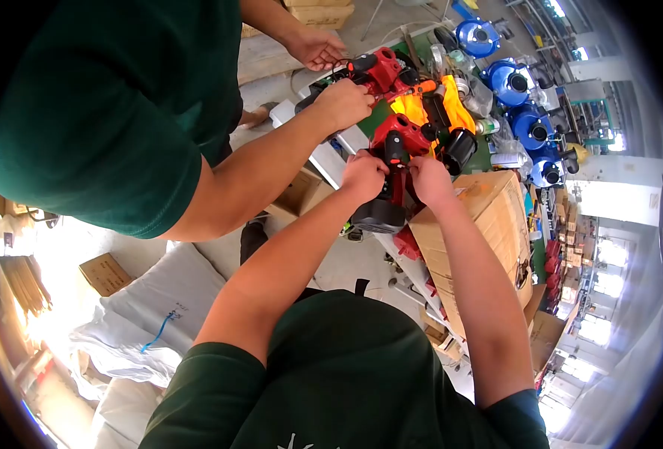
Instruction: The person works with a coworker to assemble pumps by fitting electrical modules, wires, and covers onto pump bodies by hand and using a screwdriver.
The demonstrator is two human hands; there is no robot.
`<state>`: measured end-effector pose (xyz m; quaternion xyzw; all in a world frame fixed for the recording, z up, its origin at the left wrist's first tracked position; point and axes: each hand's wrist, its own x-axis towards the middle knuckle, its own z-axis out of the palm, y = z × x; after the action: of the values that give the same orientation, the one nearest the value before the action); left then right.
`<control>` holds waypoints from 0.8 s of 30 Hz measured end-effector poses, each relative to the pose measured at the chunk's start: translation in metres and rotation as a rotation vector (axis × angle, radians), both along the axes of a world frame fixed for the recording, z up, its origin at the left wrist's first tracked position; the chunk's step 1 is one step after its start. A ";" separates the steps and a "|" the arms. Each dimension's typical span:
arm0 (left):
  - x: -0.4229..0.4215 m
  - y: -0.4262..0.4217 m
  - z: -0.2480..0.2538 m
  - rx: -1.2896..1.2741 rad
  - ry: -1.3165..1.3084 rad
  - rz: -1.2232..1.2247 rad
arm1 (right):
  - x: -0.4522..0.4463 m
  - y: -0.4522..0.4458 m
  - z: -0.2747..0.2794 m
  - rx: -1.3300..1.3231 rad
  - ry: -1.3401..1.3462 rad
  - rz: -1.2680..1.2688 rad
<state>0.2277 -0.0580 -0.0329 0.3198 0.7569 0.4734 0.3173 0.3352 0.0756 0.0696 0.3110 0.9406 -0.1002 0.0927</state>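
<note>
A red and black power tool (396,142) lies on the bench in front of me, its black round end toward my body. On its left side my left hand (365,176) rests with the fingers bent against the housing. My right hand (430,179) is at its other side, fingertips pinched close to the red body; whatever is between them is too small to make out. Just beyond is a second red tool (385,69), touched by a co-worker's hand (344,103). The co-worker's other hand (318,49) is open beside it.
A cardboard box (489,224) stands right of my right hand. Orange cloths (457,105) and a black cylinder (459,150) lie beyond the tool. Several blue round machines (508,82) line the far side. The co-worker's arm (260,168) reaches in from the left.
</note>
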 end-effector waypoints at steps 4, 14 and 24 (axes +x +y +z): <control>0.002 0.003 -0.006 0.018 0.069 -0.024 | 0.000 -0.002 -0.004 -0.043 -0.023 0.046; 0.006 0.008 -0.021 0.047 0.070 -0.004 | 0.001 -0.007 0.003 -0.088 -0.119 -0.067; 0.006 0.009 -0.018 0.010 -0.065 0.067 | 0.011 0.010 -0.049 -0.235 -0.099 -0.160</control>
<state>0.2339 -0.0490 -0.0512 0.2803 0.7541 0.4975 0.3244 0.3466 0.0856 0.0205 0.3764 0.8889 -0.2010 0.1664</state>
